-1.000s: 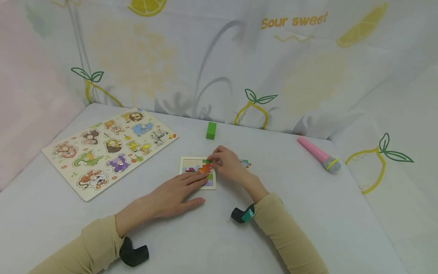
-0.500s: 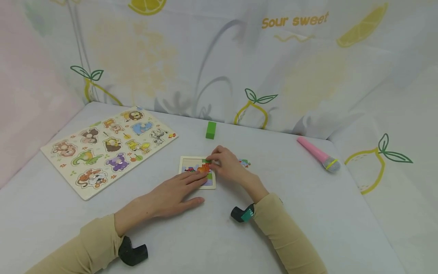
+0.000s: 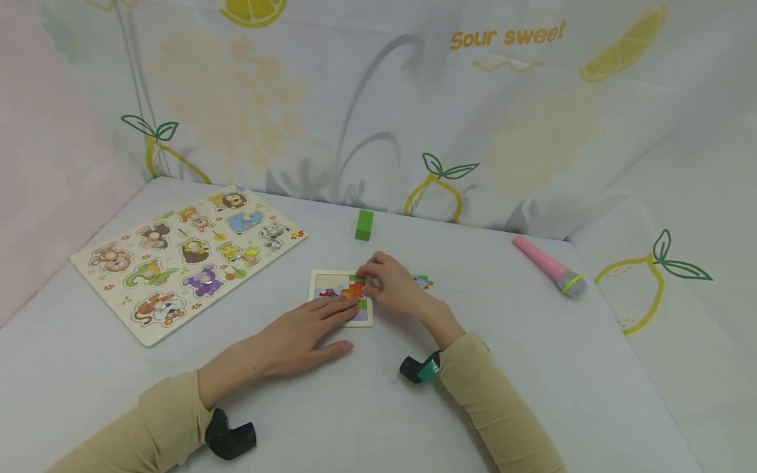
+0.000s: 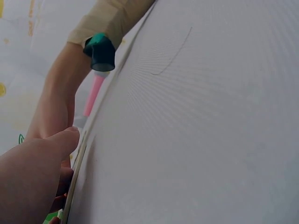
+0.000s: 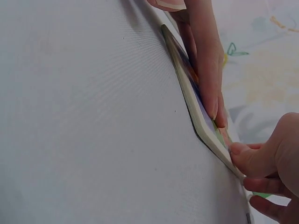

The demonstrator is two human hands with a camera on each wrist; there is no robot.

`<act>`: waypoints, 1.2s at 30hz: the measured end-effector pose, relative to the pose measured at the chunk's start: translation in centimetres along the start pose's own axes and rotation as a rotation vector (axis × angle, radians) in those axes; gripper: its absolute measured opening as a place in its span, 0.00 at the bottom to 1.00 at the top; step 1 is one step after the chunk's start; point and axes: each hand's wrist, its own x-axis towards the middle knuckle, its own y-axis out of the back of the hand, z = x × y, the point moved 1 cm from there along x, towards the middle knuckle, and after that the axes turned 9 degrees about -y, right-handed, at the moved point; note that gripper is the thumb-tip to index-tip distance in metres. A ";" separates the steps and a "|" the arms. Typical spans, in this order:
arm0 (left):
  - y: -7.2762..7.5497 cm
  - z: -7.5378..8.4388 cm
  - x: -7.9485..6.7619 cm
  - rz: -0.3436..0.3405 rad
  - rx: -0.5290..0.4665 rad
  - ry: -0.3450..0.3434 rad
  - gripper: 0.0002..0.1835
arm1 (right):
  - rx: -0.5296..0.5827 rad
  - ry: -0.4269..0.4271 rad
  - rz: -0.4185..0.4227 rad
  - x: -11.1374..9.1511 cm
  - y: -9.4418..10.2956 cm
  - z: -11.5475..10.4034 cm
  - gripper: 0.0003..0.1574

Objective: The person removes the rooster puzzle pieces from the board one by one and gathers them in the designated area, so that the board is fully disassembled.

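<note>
A small jigsaw puzzle in a pale wooden frame (image 3: 370, 316) lies flat on the white table, partly filled with coloured pieces; its upper left shows bare backing. My left hand (image 3: 310, 334) rests palm down across its lower part, fingers straight, hiding some of the picture. At the frame's upper right corner, my right hand (image 3: 396, 284) has thumb and index finger curled together on an orange-and-green puzzle piece (image 3: 357, 288). In the right wrist view the thumb (image 5: 247, 158) touches the inner edge of the frame. Just behind the right hand, a loose puzzle piece (image 3: 423, 282) is partly hidden.
A larger animal peg puzzle board (image 3: 148, 335) lies at the left. Beyond the small frame stands a green block (image 3: 365, 225). A pink toy microphone (image 3: 550, 265) lies to the right. A lemon-print curtain (image 3: 508, 118) hangs along the table's back edge.
Both hands keep nearly the same place on the small puzzle. Only a slight shift of the head view shows; nothing is taken up or let go.
</note>
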 end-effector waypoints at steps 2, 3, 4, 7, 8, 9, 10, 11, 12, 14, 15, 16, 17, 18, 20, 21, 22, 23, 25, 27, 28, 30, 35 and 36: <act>0.0 0.0 0.0 0.003 0.002 -0.004 0.36 | -0.008 0.002 -0.003 0.0 0.0 0.0 0.14; 0.0 0.0 0.0 0.004 0.002 -0.005 0.36 | -0.010 0.003 -0.003 0.0 -0.1 0.0 0.14; -0.1 0.0 0.0 0.005 0.003 -0.006 0.36 | -0.010 0.006 -0.001 0.1 -0.1 0.1 0.14; -0.1 -0.1 0.0 0.004 0.005 -0.006 0.36 | -0.015 0.014 0.007 0.1 -0.2 0.1 0.14; -0.1 -0.1 0.0 0.002 0.006 -0.005 0.36 | -0.013 0.016 0.011 0.1 -0.2 0.1 0.14; -0.2 -0.2 0.0 0.000 0.006 -0.003 0.36 | -0.010 0.018 0.016 0.1 -0.2 0.1 0.14; -0.2 -0.2 0.0 -0.001 0.007 -0.002 0.36 | -0.007 0.019 0.021 0.1 -0.2 0.1 0.15; -0.2 -0.2 0.0 -0.001 0.008 -0.002 0.36 | -0.003 0.016 0.022 0.1 -0.2 0.1 0.15; -0.2 -0.2 0.1 -0.001 0.008 -0.002 0.36 | 0.000 0.013 0.024 0.0 -0.3 0.1 0.15; -0.2 -0.2 0.1 -0.001 0.009 -0.002 0.37 | 0.014 0.008 0.027 0.1 -0.3 0.1 0.15; -0.2 -0.2 0.1 0.000 0.010 -0.002 0.37 | 0.022 0.006 0.029 0.1 -0.3 0.1 0.15; -0.2 -0.2 0.0 0.002 0.011 -0.003 0.37 | 0.028 0.006 0.030 0.1 -0.3 0.1 0.16; -0.2 -0.2 0.0 0.002 0.011 -0.005 0.37 | 0.033 0.007 0.032 0.1 -0.3 0.1 0.16; -0.2 -0.2 0.0 0.004 0.012 -0.008 0.37 | 0.036 0.010 0.036 0.1 -0.3 0.1 0.17; -0.2 -0.2 0.0 0.006 0.014 -0.012 0.36 | 0.034 0.019 0.044 0.1 -0.3 0.1 0.17; -0.2 -0.2 0.0 0.005 0.014 -0.013 0.36 | 0.033 0.025 0.050 0.1 -0.2 0.1 0.17; -0.2 -0.2 0.0 0.005 0.013 -0.014 0.36 | 0.032 0.028 0.057 0.1 -0.2 0.1 0.17; -0.2 -0.2 0.0 0.005 0.013 -0.014 0.36 | 0.034 0.032 0.065 0.1 -0.2 0.1 0.17; -0.2 -0.3 0.0 0.003 0.011 -0.011 0.36 | 0.044 0.033 0.080 0.1 -0.2 0.1 0.15; -0.3 -0.3 0.0 0.003 0.010 -0.010 0.37 | 0.061 0.029 0.092 0.1 -0.2 0.1 0.13; -0.3 -0.3 0.0 0.004 0.011 -0.010 0.36 | 0.070 0.029 0.099 0.1 -0.2 0.1 0.12; -0.3 -0.3 0.0 0.007 0.011 -0.013 0.36 | 0.084 0.030 0.109 0.1 -0.2 0.1 0.10; -0.2 -0.2 0.0 0.013 0.013 -0.019 0.36 | 0.107 0.032 0.139 0.2 -0.4 0.2 0.06; -0.2 -0.2 0.0 0.014 0.013 -0.020 0.36 | 0.106 0.033 0.145 0.2 -0.5 0.3 0.06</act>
